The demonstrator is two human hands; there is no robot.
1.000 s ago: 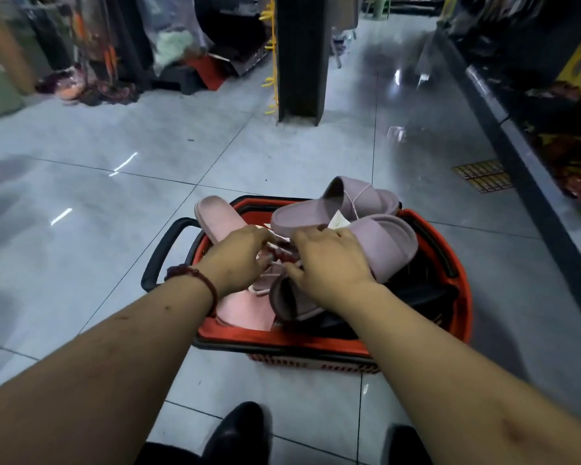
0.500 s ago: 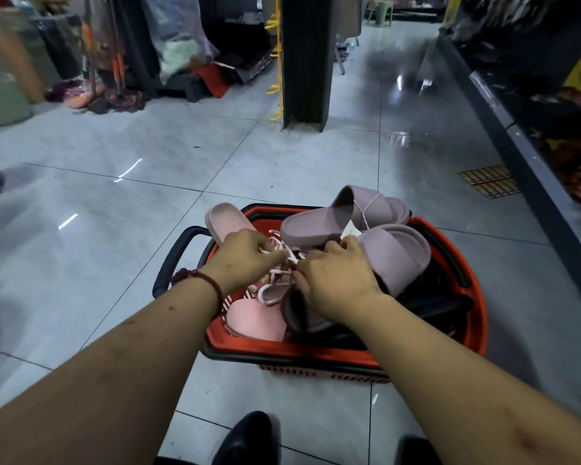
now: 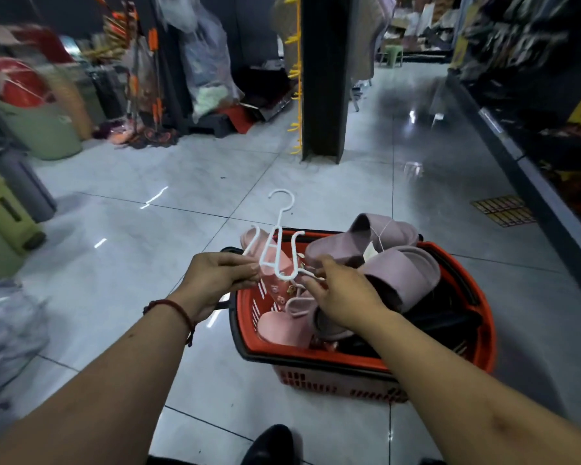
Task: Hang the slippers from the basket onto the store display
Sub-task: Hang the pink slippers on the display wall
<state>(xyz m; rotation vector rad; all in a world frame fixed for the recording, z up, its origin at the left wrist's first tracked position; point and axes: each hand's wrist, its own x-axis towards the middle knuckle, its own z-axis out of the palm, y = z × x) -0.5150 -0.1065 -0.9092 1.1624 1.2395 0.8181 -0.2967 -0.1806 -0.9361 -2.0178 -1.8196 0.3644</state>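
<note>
The shiny grey tiled floor (image 3: 141,236) fills the middle, with a tall dark pillar (image 3: 322,78) at the top centre, green plastic bins (image 3: 44,129) at the upper left and a long dark shelf (image 3: 534,146) down the right edge. A red plastic basket (image 3: 332,359) sits on the floor at the lower centre, holding soft pink slippers (image 3: 275,325) and pale purple slippers (image 3: 403,273). Just above it, the left hand (image 3: 215,280) and the right hand (image 3: 342,297) each pinch one end of a thin white plastic hanger (image 3: 284,277) with curled fingers.
</note>
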